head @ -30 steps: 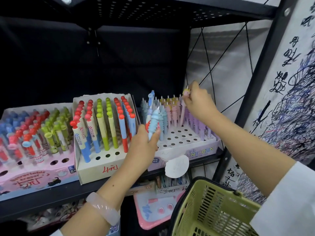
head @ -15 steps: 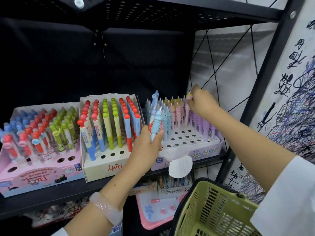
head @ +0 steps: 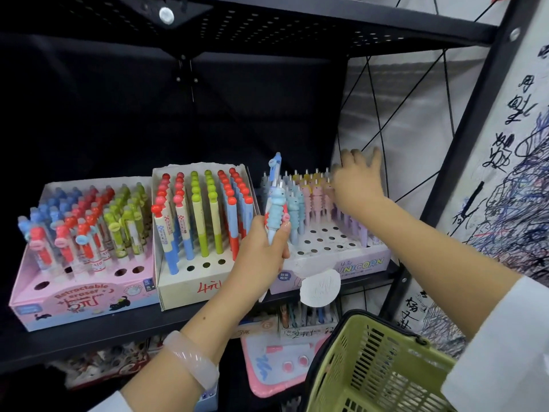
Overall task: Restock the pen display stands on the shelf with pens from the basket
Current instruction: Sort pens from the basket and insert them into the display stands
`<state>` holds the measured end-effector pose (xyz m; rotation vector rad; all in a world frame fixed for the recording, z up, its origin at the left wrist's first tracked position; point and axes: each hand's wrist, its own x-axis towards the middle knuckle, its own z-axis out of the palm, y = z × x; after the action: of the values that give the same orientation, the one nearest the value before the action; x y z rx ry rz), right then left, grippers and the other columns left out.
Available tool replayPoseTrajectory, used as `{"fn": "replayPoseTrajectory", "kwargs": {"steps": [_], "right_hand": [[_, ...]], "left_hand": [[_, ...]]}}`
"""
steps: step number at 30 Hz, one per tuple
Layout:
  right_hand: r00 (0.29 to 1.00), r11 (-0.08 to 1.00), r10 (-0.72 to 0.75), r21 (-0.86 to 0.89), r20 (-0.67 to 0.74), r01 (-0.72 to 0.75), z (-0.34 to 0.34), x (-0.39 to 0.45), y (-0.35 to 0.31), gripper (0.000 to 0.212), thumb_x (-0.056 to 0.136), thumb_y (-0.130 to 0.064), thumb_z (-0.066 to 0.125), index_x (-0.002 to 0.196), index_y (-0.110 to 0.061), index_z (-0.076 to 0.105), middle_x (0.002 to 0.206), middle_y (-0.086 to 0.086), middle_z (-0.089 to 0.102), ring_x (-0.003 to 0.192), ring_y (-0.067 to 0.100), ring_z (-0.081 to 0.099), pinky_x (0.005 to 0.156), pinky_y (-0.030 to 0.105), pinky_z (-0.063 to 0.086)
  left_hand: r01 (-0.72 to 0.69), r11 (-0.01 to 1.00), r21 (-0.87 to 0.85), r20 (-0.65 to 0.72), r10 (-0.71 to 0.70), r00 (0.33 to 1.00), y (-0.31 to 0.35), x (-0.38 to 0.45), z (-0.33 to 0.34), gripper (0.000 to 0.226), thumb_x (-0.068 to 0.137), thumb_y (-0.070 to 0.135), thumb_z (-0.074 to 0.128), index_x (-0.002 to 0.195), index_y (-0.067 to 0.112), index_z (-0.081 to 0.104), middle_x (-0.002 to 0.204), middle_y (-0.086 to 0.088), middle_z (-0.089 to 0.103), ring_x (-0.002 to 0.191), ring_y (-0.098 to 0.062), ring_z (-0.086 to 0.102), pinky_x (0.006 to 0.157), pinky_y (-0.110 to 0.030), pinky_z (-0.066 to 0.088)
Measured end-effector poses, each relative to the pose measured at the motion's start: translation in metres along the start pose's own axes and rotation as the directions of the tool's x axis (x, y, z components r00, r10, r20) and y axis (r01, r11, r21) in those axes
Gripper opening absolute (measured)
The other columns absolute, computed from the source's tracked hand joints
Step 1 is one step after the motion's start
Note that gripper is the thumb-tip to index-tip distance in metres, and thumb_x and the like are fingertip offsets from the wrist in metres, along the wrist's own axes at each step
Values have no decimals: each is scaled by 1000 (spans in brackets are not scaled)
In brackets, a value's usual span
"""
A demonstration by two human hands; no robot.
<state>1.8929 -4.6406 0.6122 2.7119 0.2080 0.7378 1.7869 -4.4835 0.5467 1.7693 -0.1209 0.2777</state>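
Hands at the unicorn pen stand (head: 332, 263) on the black shelf (head: 89, 337).
Left hand (head: 261, 251) grips a small bunch of blue pens (head: 277, 209) upright, fingers curled round them, in front of the stand's left edge — the right hand (head: 356, 182) hovers over the back rows of pink and purple pens, fingers loosely spread, holding nothing I can make out. The green basket (head: 371, 370) hangs low at the right, below the shelf.

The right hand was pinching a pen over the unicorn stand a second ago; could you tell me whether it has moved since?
Yes. The right hand has let go and lifted slightly up and back over the unicorn stand's rear rows, fingers now spread.
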Motion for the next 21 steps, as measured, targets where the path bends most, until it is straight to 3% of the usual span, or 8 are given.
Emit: {"fn": "replayPoseTrajectory", "kwargs": {"steps": [2,3,4,5,10,13,18,21], "right_hand": [[988,874,83,486,-131,-9,-16,-17,-8,37,93,-40,48,108,-10,64,108,6,59,107,22,53,90,34,39],[988,677,114,736,-106,0,-27,-29,-16,36,91,-47,49,96,-15,66,91,-1,62,89,12,58,73,26,43],[996,483,82,875,-44,-1,-35,-43,-23,33,87,-52,51,85,-21,63,79,-5,62,73,3,58,61,19,44],[1000,380,17,925,-3,-3,-41,-54,-33,31,84,-54,55,78,-24,59,73,-5,63,61,-1,55,54,15,44],[998,225,-54,974,37,-24,-44,-75,-45,20,86,-29,64,73,-21,52,63,-3,64,60,9,59,67,35,55],[996,250,-34,966,80,-69,-42,-77,-47,20,87,-28,62,73,-21,49,67,2,63,62,13,57,67,38,54],[987,211,-26,966,156,-147,-37,-78,-45,17,84,-21,59,74,-21,46,66,0,59,60,14,58,67,39,57],[988,157,-31,977,152,-145,-32,-80,-43,17,85,-18,60,76,-21,46,67,2,58,59,12,58,58,26,56]], "left_hand": [[-15,1000,21,-12,15,1000,-1,-1,1,16,96,37,43,83,28,40,66,0,53,49,-6,43,46,-19,38],[-25,999,29,-19,25,999,-1,-1,2,16,96,37,44,83,28,39,68,-1,53,52,-9,44,48,-21,39],[-34,999,40,-24,35,999,-1,-1,4,15,96,36,44,84,27,39,69,-1,53,55,-12,45,52,-25,39],[-44,997,56,-32,46,998,0,0,5,15,96,34,44,84,26,39,70,-2,52,58,-15,46,55,-29,39],[-48,995,83,-4,48,999,4,-2,4,14,96,34,44,86,28,35,73,1,50,57,-12,46,53,-28,35],[-50,988,149,66,41,997,4,-4,2,16,96,36,41,85,29,32,71,3,45,56,-8,41,49,-24,32],[-38,982,184,121,16,993,7,-9,2,16,95,34,34,81,27,32,77,3,39,69,-10,42,60,-30,32],[-90,988,122,76,82,994,4,-11,5,26,100,32,23,78,25,34,76,2,37,67,-10,39,67,-30,35]]}}
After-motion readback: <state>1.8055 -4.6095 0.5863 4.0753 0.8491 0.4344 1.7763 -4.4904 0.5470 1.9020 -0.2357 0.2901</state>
